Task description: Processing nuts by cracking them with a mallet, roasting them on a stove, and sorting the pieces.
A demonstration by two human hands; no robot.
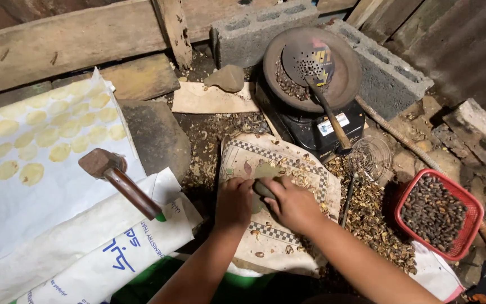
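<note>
My left hand (233, 201) is curled, fingers down, on a worn patterned mat (265, 236) strewn with husk bits. My right hand (293, 204) is beside it, closed around a small dark grey stone (263, 188) pressed onto the mat. What lies under my left fingers is hidden. A wooden-handled hammer (120, 181) rests on white sacking (85, 236) to the left. A red basket (467, 198) of dark brown nuts (433, 211) stands at the right.
A dark pan (351, 79) with a perforated skimmer (309, 59) sits on a black stove (305, 126), flanked by concrete blocks (389, 76). A wire strainer (369, 157) lies among husks. Several flat yellow discs (35, 141) dry on a white sheet. Wooden planks line the back.
</note>
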